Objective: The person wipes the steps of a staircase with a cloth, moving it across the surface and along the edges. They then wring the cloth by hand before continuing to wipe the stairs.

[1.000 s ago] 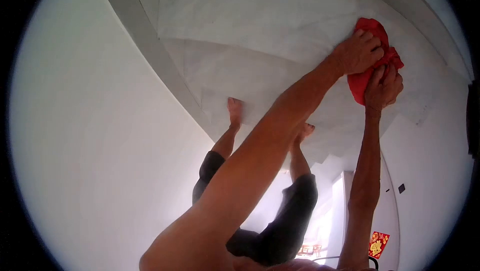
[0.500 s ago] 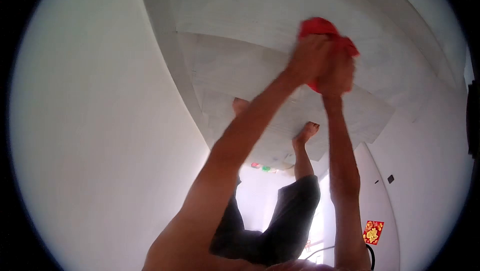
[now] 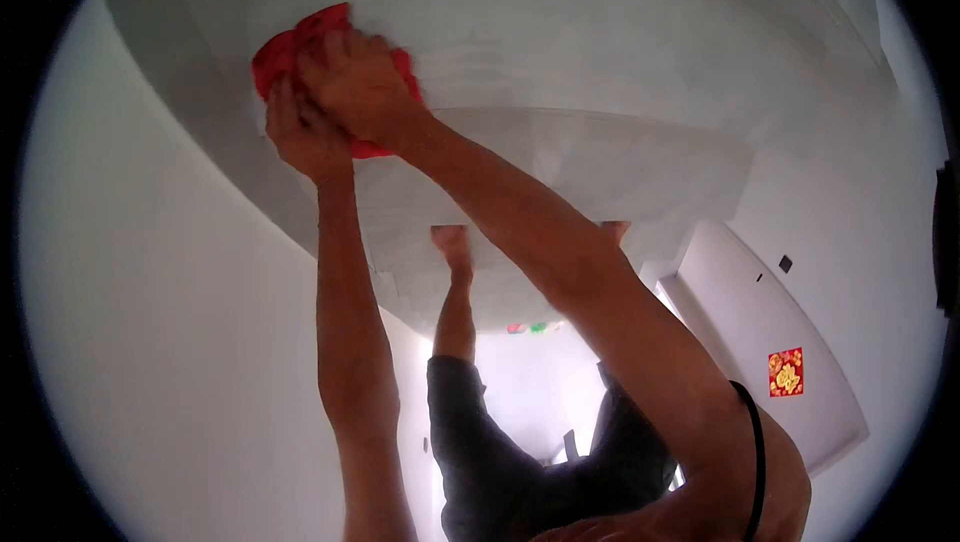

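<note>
A crumpled red cloth (image 3: 338, 18) lies on the pale grey stair surface (image 3: 520, 52), near the left wall. My right hand (image 3: 362, 84) bears down on top of it, fingers bent into the fabric. Below and to the left, my left hand (image 3: 308, 134) grips the cloth's lower left part, its fingers close against the right hand. Both arms reach up and to the left, the right one crossing in front of my body. Part of the cloth is hidden beneath the hands.
My bare feet (image 3: 452, 240) stand apart on the grey surface below a step edge (image 3: 600, 114). A white wall (image 3: 170, 292) runs along the left. At right is a pale door (image 3: 745, 312) with a red and gold decoration (image 3: 786, 372). Small coloured items (image 3: 537, 328) show beyond the stairs.
Both hands have swept the red cloth from the upper right across to the upper left. My view has shifted too, and more of the door shows.
</note>
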A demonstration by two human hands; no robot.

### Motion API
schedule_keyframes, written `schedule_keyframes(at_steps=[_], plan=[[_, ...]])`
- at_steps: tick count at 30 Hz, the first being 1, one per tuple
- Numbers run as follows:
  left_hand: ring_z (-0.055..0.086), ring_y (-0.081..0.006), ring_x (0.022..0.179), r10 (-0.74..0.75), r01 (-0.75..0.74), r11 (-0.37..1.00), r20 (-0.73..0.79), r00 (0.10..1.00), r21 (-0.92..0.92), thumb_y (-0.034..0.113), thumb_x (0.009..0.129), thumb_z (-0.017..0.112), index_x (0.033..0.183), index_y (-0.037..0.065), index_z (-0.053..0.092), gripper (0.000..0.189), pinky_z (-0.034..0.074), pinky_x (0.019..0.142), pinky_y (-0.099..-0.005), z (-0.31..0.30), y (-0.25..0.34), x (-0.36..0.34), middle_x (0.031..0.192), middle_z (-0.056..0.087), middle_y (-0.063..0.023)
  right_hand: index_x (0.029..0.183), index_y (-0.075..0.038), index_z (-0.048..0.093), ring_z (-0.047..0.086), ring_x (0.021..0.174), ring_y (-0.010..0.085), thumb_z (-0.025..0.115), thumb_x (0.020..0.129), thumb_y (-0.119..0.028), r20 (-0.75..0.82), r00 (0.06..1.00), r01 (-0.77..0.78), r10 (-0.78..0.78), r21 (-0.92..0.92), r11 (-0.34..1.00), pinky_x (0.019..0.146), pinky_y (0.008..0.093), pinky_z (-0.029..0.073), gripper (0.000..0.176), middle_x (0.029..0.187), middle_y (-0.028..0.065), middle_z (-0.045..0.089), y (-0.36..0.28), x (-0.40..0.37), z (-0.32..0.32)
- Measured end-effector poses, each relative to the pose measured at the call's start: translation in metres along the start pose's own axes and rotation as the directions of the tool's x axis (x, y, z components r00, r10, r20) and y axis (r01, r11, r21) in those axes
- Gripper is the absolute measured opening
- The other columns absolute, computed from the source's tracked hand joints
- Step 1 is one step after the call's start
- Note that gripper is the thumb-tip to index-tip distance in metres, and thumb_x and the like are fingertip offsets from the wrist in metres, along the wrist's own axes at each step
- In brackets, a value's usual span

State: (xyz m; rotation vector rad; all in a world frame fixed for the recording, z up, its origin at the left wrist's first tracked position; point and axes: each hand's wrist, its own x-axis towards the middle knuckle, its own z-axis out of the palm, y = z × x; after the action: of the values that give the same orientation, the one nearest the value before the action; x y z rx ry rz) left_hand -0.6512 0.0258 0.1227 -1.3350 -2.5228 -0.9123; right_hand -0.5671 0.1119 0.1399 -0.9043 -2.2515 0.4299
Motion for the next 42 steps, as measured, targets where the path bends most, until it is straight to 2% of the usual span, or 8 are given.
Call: schedule_keyframes(at_steps=[4,15,24,35,36,38,40,42], plan=[[0.054,-0.0318,0.127,-0.275,0.272,0.942,0.009,0.961,-0.197,0.015,0.104,0.047,0.137,0.001,0.057,0.037,0.043,0.108,-0.0405,0.03,0.048,-0.009,0.136,0.06,-0.0152,0.086,-0.008,0.067,0.061,0.073,0.0296,0.072,0.078,-0.028,0.126,0.991,-0.03,0.036,-0.054,0.998,0.057,0.0428,0.047,0.022,0.086,0.014,0.061,0.039,0.005,-0.04],[0.043,-0.0428,0.135,0.209,-0.178,0.942,0.085,0.974,-0.284,0.017,0.1,0.05,0.142,0.0,0.046,0.046,0.031,0.117,-0.0525,0.184,0.379,-0.153,0.141,0.05,-0.023,0.108,-0.015,0.057,0.06,0.087,0.0319,0.066,0.083,-0.023,0.093,0.958,-0.189,0.272,-0.506,0.841,0.069,0.0481,0.048,0.028,0.092,0.0113,0.06,0.3,-0.158,-0.292],[0.044,-0.0441,0.134,0.513,-0.192,0.659,0.248,0.822,-0.727,0.017,0.094,0.059,0.131,0.004,0.059,0.04,0.029,0.116,-0.0578,0.209,0.623,-0.236,0.14,0.053,-0.0223,0.124,-0.02,0.061,0.063,0.097,0.0373,0.054,0.102,-0.038,-0.282,0.532,-0.796,0.798,-0.488,0.358,0.073,0.0498,0.054,0.029,0.107,0.0205,0.061,0.407,-0.283,-0.481],[0.046,-0.041,0.133,0.601,-0.307,0.659,0.235,0.764,-0.687,0.016,0.086,0.065,0.119,0.002,0.067,0.036,0.034,0.115,-0.0521,0.177,0.449,-0.219,0.135,0.056,-0.022,0.118,-0.008,0.06,0.063,0.1,0.032,0.057,0.1,-0.033,-0.216,0.439,-0.832,0.872,-0.465,0.303,0.079,0.0437,0.053,0.031,0.113,0.014,0.062,0.295,-0.259,-0.355],[0.047,-0.0408,0.132,0.576,-0.317,0.695,0.236,0.783,-0.645,0.014,0.084,0.065,0.117,0.001,0.067,0.036,0.036,0.114,-0.0504,0.163,0.42,-0.204,0.134,0.057,-0.0219,0.116,-0.007,0.06,0.063,0.1,0.0318,0.058,0.099,-0.029,-0.169,0.571,-0.782,0.803,-0.409,0.47,0.079,0.0438,0.052,0.029,0.111,0.0131,0.063,0.278,-0.247,-0.332],[0.047,-0.0415,0.134,0.386,-0.042,0.921,0.89,0.241,-0.388,0.012,0.088,0.065,0.13,0.005,0.063,0.043,0.034,0.114,-0.0558,0.109,0.387,-0.107,0.14,0.054,-0.0219,0.118,-0.005,0.062,0.063,0.098,0.0347,0.058,0.096,-0.02,-0.088,0.904,-0.427,0.418,-0.15,0.892,0.075,0.0467,0.053,0.026,0.107,0.0139,0.064,0.267,-0.235,-0.28],[0.047,-0.0425,0.134,0.4,-0.176,0.803,0.296,0.867,-0.569,0.012,0.087,0.066,0.136,0.004,0.058,0.051,0.035,0.114,-0.0553,0.12,0.286,-0.14,0.141,0.053,-0.0217,0.112,-0.004,0.062,0.063,0.095,0.0352,0.06,0.092,-0.018,0.212,0.749,-0.494,0.628,-0.452,0.742,0.072,0.0492,0.051,0.024,0.102,0.016,0.064,0.213,-0.167,-0.23],[0.046,-0.0437,0.134,0.225,-0.066,0.9,0.329,0.917,-0.431,0.013,0.088,0.067,0.141,0.004,0.052,0.056,0.034,0.114,-0.0539,0.106,0.197,-0.135,0.142,0.052,-0.0212,0.111,-0.006,0.062,0.063,0.093,0.036,0.062,0.09,-0.015,0.244,0.824,-0.422,0.511,-0.336,0.842,0.069,0.0497,0.05,0.023,0.099,0.0167,0.062,0.17,-0.149,-0.15]])
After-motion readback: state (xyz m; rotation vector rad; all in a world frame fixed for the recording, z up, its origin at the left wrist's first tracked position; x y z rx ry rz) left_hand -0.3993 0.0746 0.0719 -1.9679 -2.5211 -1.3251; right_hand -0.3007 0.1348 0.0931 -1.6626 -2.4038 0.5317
